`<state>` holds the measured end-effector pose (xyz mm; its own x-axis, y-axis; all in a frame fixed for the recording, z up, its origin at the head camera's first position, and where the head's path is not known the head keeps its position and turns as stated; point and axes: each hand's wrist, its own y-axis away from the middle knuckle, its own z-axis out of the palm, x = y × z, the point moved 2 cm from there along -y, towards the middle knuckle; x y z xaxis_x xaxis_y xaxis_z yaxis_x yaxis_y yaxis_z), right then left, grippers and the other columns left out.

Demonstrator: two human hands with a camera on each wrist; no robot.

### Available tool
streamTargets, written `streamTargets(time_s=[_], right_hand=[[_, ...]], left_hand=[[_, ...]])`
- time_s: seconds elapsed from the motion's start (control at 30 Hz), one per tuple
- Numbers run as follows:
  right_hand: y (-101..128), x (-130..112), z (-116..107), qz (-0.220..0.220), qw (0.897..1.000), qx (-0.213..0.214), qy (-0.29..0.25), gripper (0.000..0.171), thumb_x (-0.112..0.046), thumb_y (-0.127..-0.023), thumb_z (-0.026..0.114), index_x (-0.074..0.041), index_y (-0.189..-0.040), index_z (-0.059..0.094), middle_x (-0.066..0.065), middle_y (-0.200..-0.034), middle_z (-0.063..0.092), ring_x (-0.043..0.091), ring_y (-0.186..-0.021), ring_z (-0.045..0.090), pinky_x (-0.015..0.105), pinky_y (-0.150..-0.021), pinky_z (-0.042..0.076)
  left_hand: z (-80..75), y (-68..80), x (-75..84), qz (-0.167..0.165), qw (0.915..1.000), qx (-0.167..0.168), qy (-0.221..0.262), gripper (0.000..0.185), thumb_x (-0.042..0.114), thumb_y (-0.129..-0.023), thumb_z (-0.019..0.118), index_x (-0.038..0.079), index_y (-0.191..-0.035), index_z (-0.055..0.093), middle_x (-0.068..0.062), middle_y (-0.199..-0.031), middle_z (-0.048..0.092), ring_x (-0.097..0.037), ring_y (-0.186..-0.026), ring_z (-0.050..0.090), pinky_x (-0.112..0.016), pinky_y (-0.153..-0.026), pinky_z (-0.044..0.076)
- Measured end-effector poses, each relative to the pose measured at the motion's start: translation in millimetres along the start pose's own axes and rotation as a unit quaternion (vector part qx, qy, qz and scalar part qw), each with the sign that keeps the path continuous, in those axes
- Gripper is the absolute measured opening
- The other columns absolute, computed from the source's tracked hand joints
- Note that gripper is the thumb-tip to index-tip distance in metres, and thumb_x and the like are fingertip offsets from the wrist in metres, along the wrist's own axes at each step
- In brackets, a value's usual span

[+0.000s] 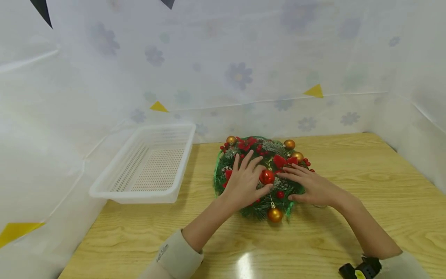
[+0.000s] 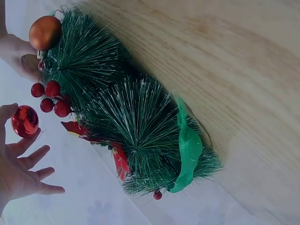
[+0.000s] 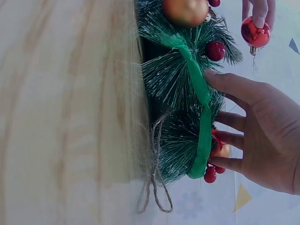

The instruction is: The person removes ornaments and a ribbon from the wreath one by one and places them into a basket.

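Observation:
A Christmas wreath [image 1: 258,211] of green needles with red flowers, berries and gold balls lies on the table. Above it my left hand [image 1: 242,182] pinches a shiny red ball ornament [image 1: 267,176] between thumb and index finger, the other fingers spread. The ball's cap and thin hanging loop show in the right wrist view. My right hand [image 1: 313,188] rests at the wreath's right side, its fingers fairly straight against the greenery. Green ribbon [image 3: 202,136] runs along the wreath's edge there. A gold ball [image 1: 275,214] hangs at the near side.
A white plastic basket [image 1: 175,182] with a perforated bottom stands left of the wreath on the wooden table [image 1: 366,174]. A twine loop [image 3: 154,173] sticks out from under the wreath. White flowered sheeting [image 1: 240,46] encloses the back and sides.

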<state>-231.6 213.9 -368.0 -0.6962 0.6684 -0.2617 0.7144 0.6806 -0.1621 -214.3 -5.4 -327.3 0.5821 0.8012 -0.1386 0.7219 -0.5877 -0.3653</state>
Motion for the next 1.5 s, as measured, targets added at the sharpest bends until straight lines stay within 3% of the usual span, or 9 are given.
streamTargets(time_s=[0.2,0.47,0.63,0.8,1.03,1.5], right_hand=[[0.5,-0.2,-0.1,-0.001,1.000,0.002,0.000,0.065,-0.038,-0.085,0.064,-0.009,-0.139,0.041,0.020,-0.142,0.032,0.048,-0.127,0.023,0.070,-0.089,0.026],[3.4,0.3,1.8,0.005,1.000,-0.002,-0.004,0.066,-0.041,-0.086,0.062,-0.009,-0.140,0.040,0.020,-0.142,0.032,0.048,-0.128,0.022,0.071,-0.089,0.026],[2.6,1.0,2.9,-0.001,1.000,0.002,-0.008,0.066,-0.040,-0.086,0.063,-0.008,-0.139,0.041,0.021,-0.142,0.032,0.048,-0.127,0.022,0.069,-0.091,0.026],[1.7,0.4,4.7,0.001,1.000,-0.005,-0.010,0.067,-0.040,-0.085,0.063,-0.007,-0.139,0.040,0.021,-0.142,0.031,0.048,-0.128,0.021,0.070,-0.091,0.025],[0.2,-1.4,3.8,0.003,1.000,-0.007,-0.013,0.066,-0.036,-0.085,0.065,-0.006,-0.139,0.040,0.021,-0.142,0.031,0.048,-0.128,0.020,0.069,-0.092,0.024],[0.6,-1.4,3.1,0.004,1.000,-0.001,-0.006,0.067,-0.040,-0.085,0.063,-0.007,-0.139,0.040,0.021,-0.142,0.031,0.048,-0.128,0.020,0.068,-0.092,0.024]], left_hand=[[-2.9,-3.2,-5.6,-0.005,0.9999,0.009,0.004,0.047,0.054,-0.089,0.050,0.017,-0.116,0.061,-0.004,-0.138,0.041,-0.028,-0.136,0.015,-0.054,-0.106,0.017],[-9.6,-2.5,-23.9,-0.018,0.9997,0.015,-0.008,0.045,0.051,-0.088,0.053,0.016,-0.115,0.060,-0.006,-0.137,0.040,-0.030,-0.135,0.017,-0.052,-0.108,0.009],[-16.7,-1.1,-45.1,-0.047,0.9989,-0.003,0.002,0.046,0.049,-0.089,0.054,0.012,-0.117,0.058,-0.008,-0.138,0.038,-0.030,-0.135,0.017,-0.054,-0.107,0.011],[-22.1,5.3,-68.9,-0.077,0.9967,-0.019,-0.014,0.049,0.048,-0.089,0.053,0.009,-0.119,0.056,-0.011,-0.138,0.038,-0.032,-0.135,0.016,-0.053,-0.107,0.006],[-27.3,15.7,-97.9,-0.121,0.9923,-0.021,-0.017,0.051,0.047,-0.090,0.053,0.008,-0.124,0.053,-0.012,-0.139,0.036,-0.033,-0.135,0.014,-0.053,-0.107,0.003],[-35.2,42.4,-164.0,-0.185,0.9815,-0.018,-0.048,0.050,0.041,-0.088,0.059,0.000,-0.116,0.057,-0.020,-0.135,0.041,-0.038,-0.133,0.017,-0.057,-0.106,0.003]])
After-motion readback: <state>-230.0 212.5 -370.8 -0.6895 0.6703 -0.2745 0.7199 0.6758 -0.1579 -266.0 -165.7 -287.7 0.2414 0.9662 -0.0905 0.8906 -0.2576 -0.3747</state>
